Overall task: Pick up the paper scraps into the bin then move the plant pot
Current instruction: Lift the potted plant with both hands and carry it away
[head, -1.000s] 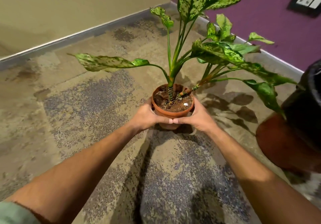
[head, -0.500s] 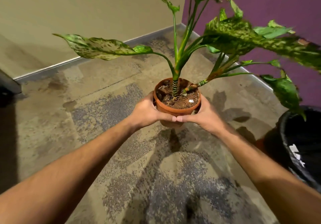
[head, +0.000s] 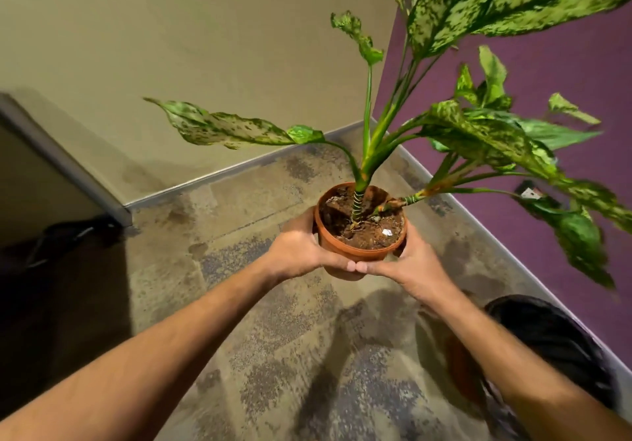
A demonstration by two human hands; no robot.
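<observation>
Centre of frame: terracotta plant pot (head: 355, 251) held above the floor (head: 260, 338), gripped by left hand (head: 301, 252) and right hand (head: 408, 262), thumbs meeting; bin (head: 554, 338) lower right.

This is a corner of a room — an olive-beige wall (head: 205, 47) meets a deep purple wall (head: 564, 74) at a sharp vertical edge. A pale metal-grey skirting strip (head: 239, 170) runs along the foot of both. The floor (head: 260, 321) is mottled carpet, tan with grey speckled patches and darker stains. On the left a grey-edged panel (head: 51, 153) juts out, its lower side lost in deep shadow. Warm light falls from above — soft shadows pool on the carpet.
</observation>
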